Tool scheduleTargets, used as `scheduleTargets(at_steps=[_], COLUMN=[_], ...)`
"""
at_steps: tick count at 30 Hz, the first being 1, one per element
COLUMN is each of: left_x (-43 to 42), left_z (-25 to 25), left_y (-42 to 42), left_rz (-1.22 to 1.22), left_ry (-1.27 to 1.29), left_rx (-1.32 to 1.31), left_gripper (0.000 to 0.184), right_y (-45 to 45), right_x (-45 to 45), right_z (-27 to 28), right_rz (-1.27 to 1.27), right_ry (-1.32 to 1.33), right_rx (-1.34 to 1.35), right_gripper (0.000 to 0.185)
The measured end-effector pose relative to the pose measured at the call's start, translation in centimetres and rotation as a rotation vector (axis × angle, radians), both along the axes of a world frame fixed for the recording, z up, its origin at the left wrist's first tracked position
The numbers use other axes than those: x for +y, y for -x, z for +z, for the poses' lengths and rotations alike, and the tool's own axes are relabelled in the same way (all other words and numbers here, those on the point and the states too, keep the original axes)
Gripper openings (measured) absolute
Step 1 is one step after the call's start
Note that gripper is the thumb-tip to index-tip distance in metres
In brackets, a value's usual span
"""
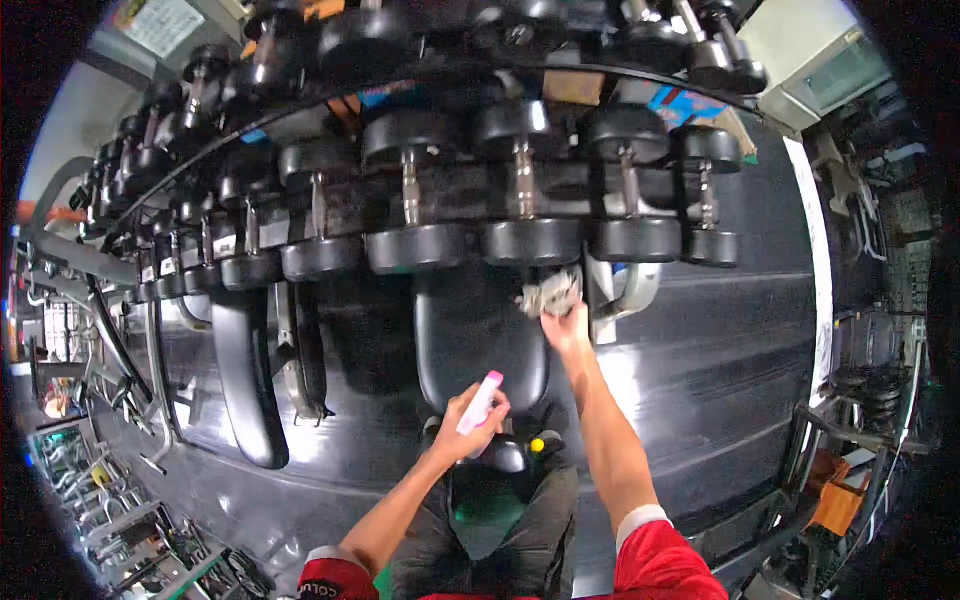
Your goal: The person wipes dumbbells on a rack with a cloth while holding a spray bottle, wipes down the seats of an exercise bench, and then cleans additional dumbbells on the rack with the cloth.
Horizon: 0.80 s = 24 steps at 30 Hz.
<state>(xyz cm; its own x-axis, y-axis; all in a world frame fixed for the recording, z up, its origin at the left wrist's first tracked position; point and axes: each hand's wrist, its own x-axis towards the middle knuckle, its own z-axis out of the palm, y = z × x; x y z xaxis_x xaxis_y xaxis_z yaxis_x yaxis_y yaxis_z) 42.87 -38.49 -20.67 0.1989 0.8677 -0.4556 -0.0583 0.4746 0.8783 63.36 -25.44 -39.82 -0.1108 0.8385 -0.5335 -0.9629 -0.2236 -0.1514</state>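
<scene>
My left hand is closed around a slim white bottle with a pink cap, held tilted above the black padded bench. In my right hand is a crumpled grey-and-white cloth. That hand is reached forward, with the cloth just below the front end of a black round-headed dumbbell on the lower rack tier. Whether the cloth touches the dumbbell, I cannot tell. Another dumbbell lies beside it to the right.
Several more dumbbells fill the lower tier and the upper tier. A second black bench pad stands to the left. A curved grey metal frame is right of the cloth. Gym machines line both sides. An orange box sits at lower right.
</scene>
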Motion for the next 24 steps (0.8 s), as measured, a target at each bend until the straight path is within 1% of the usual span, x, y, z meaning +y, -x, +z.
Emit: scheduleTargets(at_steps=[1,2,3,4,6,7,8,9,10,11,12,13,14,15,17,18,20,22,23,24], left_x=[0.5,1.0,1.3,1.3,1.0,0.6,0.1,-0.4,-0.9,-1.4,-1.7,-1.8,-1.8,-1.9,-2.4,-2.4,-2.5,-2.3,-2.4,-2.5], left_z=[-0.4,-0.8,-1.1,-1.3,-1.4,-1.4,-1.3,-1.3,-1.3,-1.5,-1.1,-0.6,-0.3,-0.3,-0.7,-1.0,-1.5,-1.7,-1.8,-1.7], left_y=[0.6,1.2,1.8,2.4,4.0,4.3,4.8,5.5,6.1,6.4,6.7,6.9,7.1,7.1,6.9,6.9,6.8,6.7,6.5,6.4], left_rz=[-0.045,-0.143,-0.154,-0.167,-0.202,-0.117,-0.112,-0.104,-0.095,-0.080,-0.073,-0.061,-0.051,-0.047,-0.018,-0.018,-0.066,-0.057,-0.049,-0.062], left_ry=[-0.009,-0.113,-0.171,-0.231,-0.161,-0.093,-0.093,-0.028,0.035,-0.019,-0.019,0.054,0.123,0.120,0.045,0.043,0.039,0.025,0.011,0.021], left_rx=[-0.035,0.075,0.078,0.081,0.111,0.078,0.069,0.077,0.087,0.109,0.105,0.081,0.058,0.058,0.061,0.063,0.057,0.073,0.082,0.078], left_gripper=[0.008,0.010,0.010,0.010,0.013,0.010,0.010,0.010,0.010,0.010,0.010,0.010,0.010,0.010,0.010,0.010,0.010,0.010,0.011,0.011], right_y=[1.2,2.4,3.5,4.3,3.8,4.0,4.5,5.1,5.7,6.2,6.5,6.4,5.9,5.5,4.8,4.7,7.1,8.8,8.8,8.4], right_x=[2.3,4.0,5.4,6.6,6.1,5.7,4.7,3.5,2.1,0.8,-0.1,-0.6,-0.9,-1.1,-0.1,1.2,4.4,7.4,7.1,6.5], right_z=[-0.6,-1.2,0.4,1.4,-0.7,1.9,5.5,7.5,9.5,11.4,12.4,12.2,11.1,9.8,4.0,2.0,1.9,0.6,1.2,2.2], right_rz=[-0.097,-0.139,-0.152,-0.249,-0.236,-0.306,-0.374,-0.354,-0.351,-0.320,-0.289,-0.283,-0.217,-0.152,-0.115,-0.078,-0.095,-0.210,-0.216,-0.165], right_ry=[0.113,0.064,0.112,0.301,0.294,0.337,0.380,0.331,0.330,0.281,0.233,0.231,0.296,0.363,0.376,0.388,0.415,0.395,0.402,0.416], right_rx=[0.051,0.030,-0.047,-0.028,-0.180,-0.139,-0.098,-0.240,-0.245,-0.248,-0.251,-0.254,-0.245,-0.234,-0.209,-0.182,-0.190,-0.110,-0.110,-0.117], right_gripper=[0.025,0.024,0.024,0.025,0.024,0.023,0.023,0.026,0.026,0.028,0.030,0.030,0.031,0.032,0.030,0.028,0.025,0.022,0.022,0.022])
